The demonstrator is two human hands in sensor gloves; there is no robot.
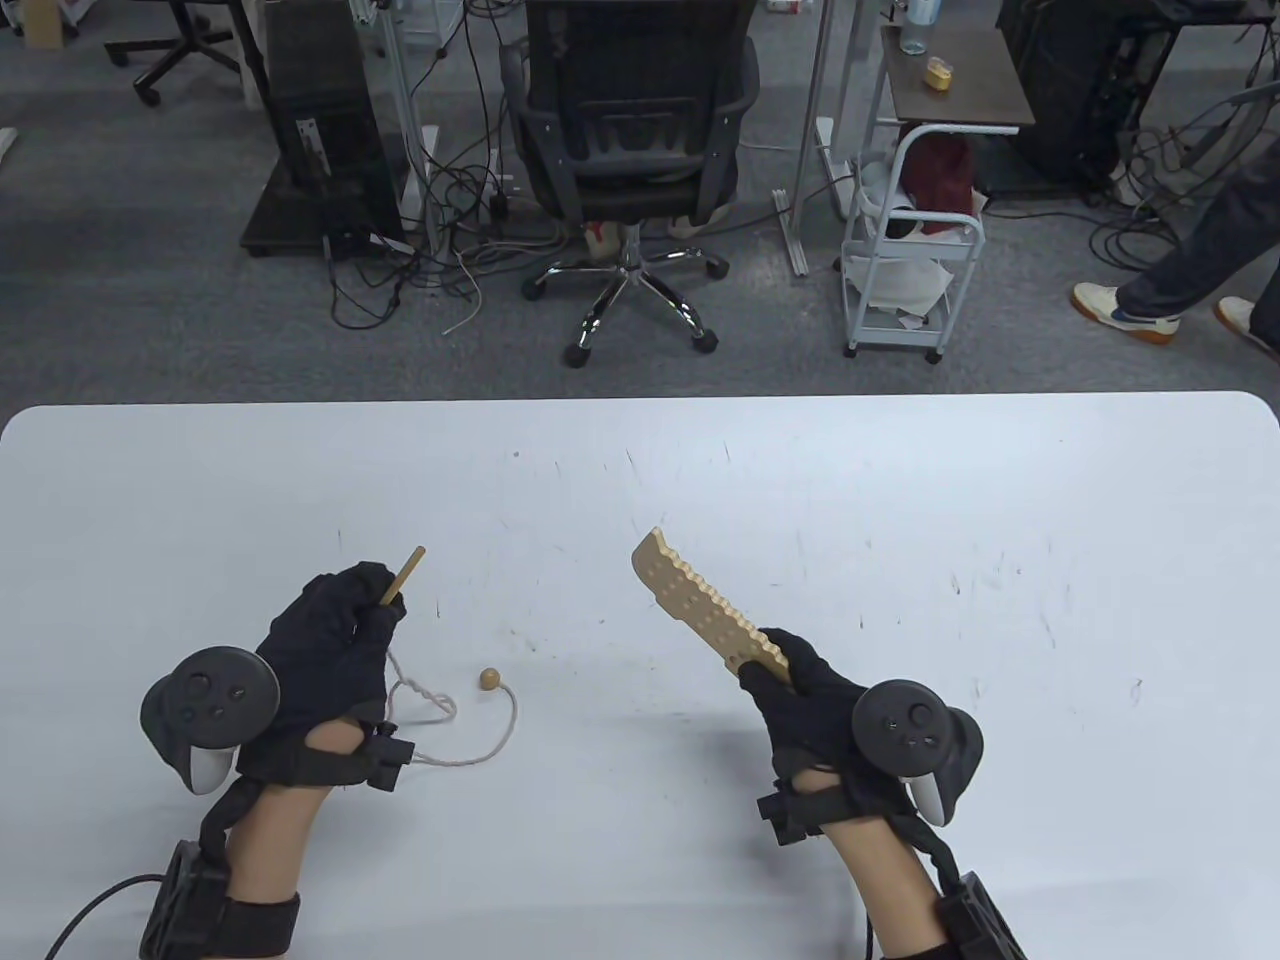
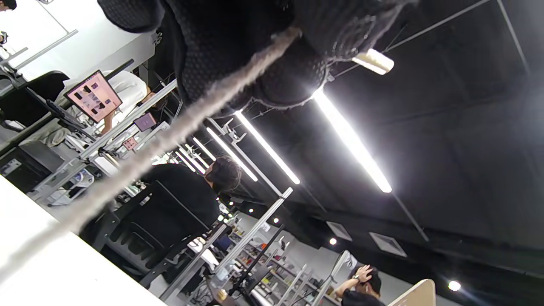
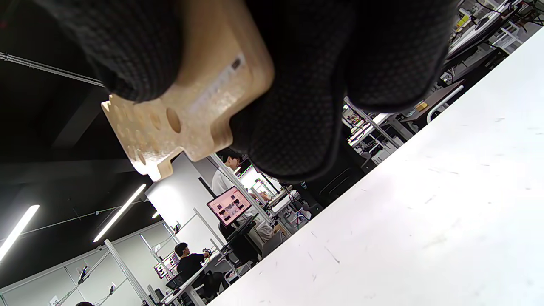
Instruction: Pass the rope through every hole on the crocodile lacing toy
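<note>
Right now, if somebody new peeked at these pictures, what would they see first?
Probably the wooden crocodile, held up off the white table by the right hand. Then the left hand pinching a wooden needle, its rope trailing to a little bead on the table.

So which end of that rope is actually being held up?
The end with the thin wooden needle, pinched by the left hand. The other end, with the round bead, lies on the table.

a black office chair (image 1: 628,150) and white trolley (image 1: 908,270) stand beyond the table (image 1: 900,480).
</note>
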